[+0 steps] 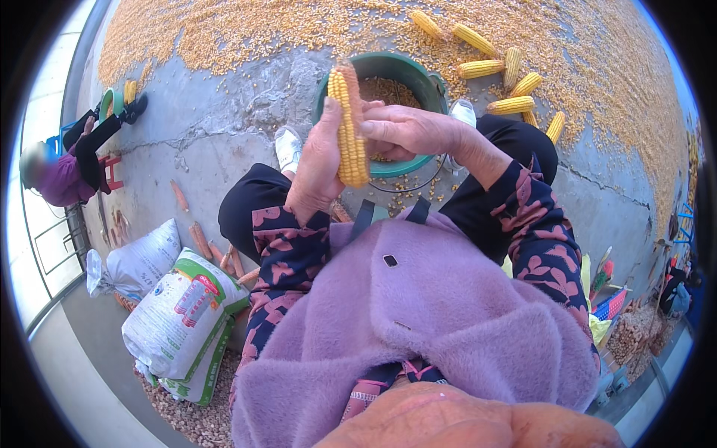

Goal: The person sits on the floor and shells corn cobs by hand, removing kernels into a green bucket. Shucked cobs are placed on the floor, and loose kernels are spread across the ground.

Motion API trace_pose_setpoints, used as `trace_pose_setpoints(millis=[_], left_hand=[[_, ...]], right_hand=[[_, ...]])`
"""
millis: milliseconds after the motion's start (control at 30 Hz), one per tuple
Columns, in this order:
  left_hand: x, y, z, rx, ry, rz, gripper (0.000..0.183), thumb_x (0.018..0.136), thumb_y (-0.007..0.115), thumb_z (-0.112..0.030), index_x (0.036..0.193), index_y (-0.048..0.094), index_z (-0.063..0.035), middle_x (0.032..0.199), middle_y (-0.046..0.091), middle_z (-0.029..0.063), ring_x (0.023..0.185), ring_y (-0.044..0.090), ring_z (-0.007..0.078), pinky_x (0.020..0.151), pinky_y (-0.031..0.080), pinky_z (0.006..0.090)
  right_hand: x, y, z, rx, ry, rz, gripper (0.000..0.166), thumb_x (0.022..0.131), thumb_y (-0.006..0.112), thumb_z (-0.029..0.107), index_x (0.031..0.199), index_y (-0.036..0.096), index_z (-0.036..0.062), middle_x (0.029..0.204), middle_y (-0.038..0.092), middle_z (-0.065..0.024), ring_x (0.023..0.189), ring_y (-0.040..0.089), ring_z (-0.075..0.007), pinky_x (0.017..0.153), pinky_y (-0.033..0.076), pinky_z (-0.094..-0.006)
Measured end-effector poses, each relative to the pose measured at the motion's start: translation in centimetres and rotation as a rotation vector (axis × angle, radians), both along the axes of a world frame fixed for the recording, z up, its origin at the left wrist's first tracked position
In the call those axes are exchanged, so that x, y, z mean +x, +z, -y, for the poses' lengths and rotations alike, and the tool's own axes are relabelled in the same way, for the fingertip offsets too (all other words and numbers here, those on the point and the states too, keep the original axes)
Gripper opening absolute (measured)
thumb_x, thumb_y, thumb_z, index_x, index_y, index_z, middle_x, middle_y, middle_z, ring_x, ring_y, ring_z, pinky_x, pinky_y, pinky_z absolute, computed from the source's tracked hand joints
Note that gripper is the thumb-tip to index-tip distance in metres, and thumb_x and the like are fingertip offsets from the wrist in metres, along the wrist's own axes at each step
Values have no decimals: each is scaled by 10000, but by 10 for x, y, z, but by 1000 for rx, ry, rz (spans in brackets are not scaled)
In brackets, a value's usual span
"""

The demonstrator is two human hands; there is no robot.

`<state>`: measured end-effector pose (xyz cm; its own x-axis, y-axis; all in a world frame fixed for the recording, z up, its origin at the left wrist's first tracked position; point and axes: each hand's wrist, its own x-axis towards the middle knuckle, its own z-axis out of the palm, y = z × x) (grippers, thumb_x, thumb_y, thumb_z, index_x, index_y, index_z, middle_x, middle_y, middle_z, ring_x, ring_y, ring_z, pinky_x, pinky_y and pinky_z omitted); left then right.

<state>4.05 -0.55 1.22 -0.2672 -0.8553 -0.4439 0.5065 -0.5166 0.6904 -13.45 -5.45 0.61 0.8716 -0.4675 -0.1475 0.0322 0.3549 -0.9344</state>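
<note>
My left hand (322, 151) grips an ear of corn (352, 143) held upright over the near left side of a green bucket (411, 66). Yellow kernels cover the ear's left and front, while a strip along its upper right side is bare reddish cob. Against that right side rests the thumb of my right hand (411, 129). Its fingers are partly curled and some of their tips are hidden, so I cannot tell whether it grips the ear. Loose kernels (389, 91) lie inside the bucket, which stands on the concrete between my feet.
Loose kernels (235, 33) are spread over the concrete beyond the bucket. Several corn ears (511, 105) lie to its right. Bare cobs (200, 241) and filled sacks (179, 313) are at my left. Farther left, another person (67, 173) sits by a green container (111, 101).
</note>
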Motion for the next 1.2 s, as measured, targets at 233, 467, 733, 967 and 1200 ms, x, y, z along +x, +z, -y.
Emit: trace_pose_setpoints(millis=[233, 467, 733, 967, 1200], left_hand=[[7, -5, 8, -9, 47, -62, 581, 1048, 302, -472, 1269, 486, 33, 1248, 568, 201, 1122, 588, 269, 979, 484, 377], [11, -18, 8, -12, 98, 36, 601, 1039, 314, -492, 1332, 449, 15, 1276, 574, 181, 1133, 588, 282, 978, 491, 395], [2, -11, 15, -13, 102, -10, 556, 1037, 339, -486, 1275, 473, -1, 1210, 572, 173, 1139, 563, 279, 1006, 466, 397], [8, -15, 22, -4, 214, -20, 532, 1020, 423, -473, 1252, 476, 3, 1086, 593, 124, 1050, 607, 249, 907, 531, 370], [5, -15, 23, 2, 250, -22, 537, 1019, 415, -482, 1228, 469, 9, 1063, 582, 120, 1127, 574, 312, 992, 486, 426]], right_hand=[[7, -3, 4, -212, -43, -166, 492, 1016, 463, 382, 1200, 573, -62, 1166, 592, -161, 1088, 585, -254, 953, 456, -337], [13, -18, 8, -395, -101, -186, 545, 963, 540, 452, 1156, 614, -52, 1264, 542, -230, 1229, 472, -320, 1044, 370, -392], [4, -31, 4, -22, -45, -122, 512, 991, 506, 421, 1251, 548, -17, 1062, 550, -90, 920, 549, -173, 767, 493, -312], [21, -28, 6, -446, -126, -181, 679, 960, 449, 607, 1087, 635, -33, 957, 609, -120, 933, 571, -242, 863, 462, -357], [18, -30, 7, -227, -101, -169, 605, 968, 474, 572, 1134, 598, 4, 853, 574, -69, 803, 550, -181, 736, 464, -323]])
